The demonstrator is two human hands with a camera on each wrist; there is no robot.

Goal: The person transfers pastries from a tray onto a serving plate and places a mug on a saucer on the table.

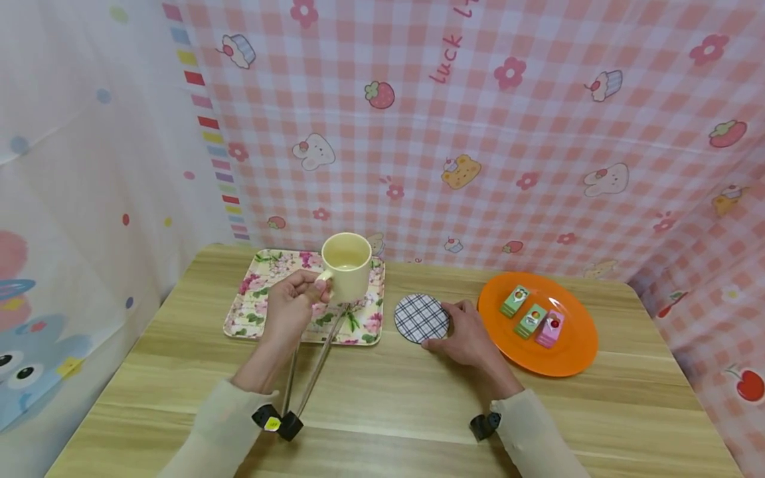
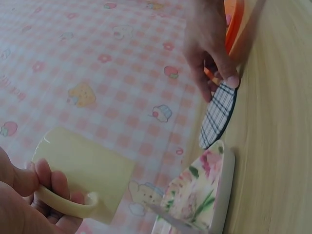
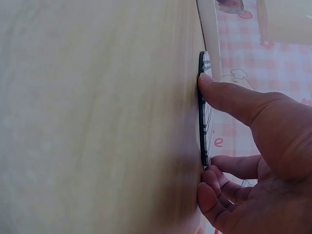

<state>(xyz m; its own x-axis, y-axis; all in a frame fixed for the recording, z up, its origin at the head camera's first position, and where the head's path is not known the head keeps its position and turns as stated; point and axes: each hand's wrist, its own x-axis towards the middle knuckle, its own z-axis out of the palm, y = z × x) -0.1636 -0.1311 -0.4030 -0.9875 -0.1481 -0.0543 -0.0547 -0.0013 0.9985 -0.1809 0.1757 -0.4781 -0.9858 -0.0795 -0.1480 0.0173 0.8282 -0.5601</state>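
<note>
My left hand grips the handle of a pale yellow mug. The mug is upright, raised over a flower-patterned tray. In the left wrist view, fingers curl through the mug's handle. My right hand holds a round black-and-white checked coaster by its right edge, thumb at the near side and fingers at the far side. Low over the table, the coaster shows edge-on in the right wrist view, with its dark underside rim visible.
An orange plate to the right carries three small fruit-printed boxes. Two thin metal arms, like tongs, reach from the tray toward the left wrist. Behind the wooden table hangs a pink checked curtain.
</note>
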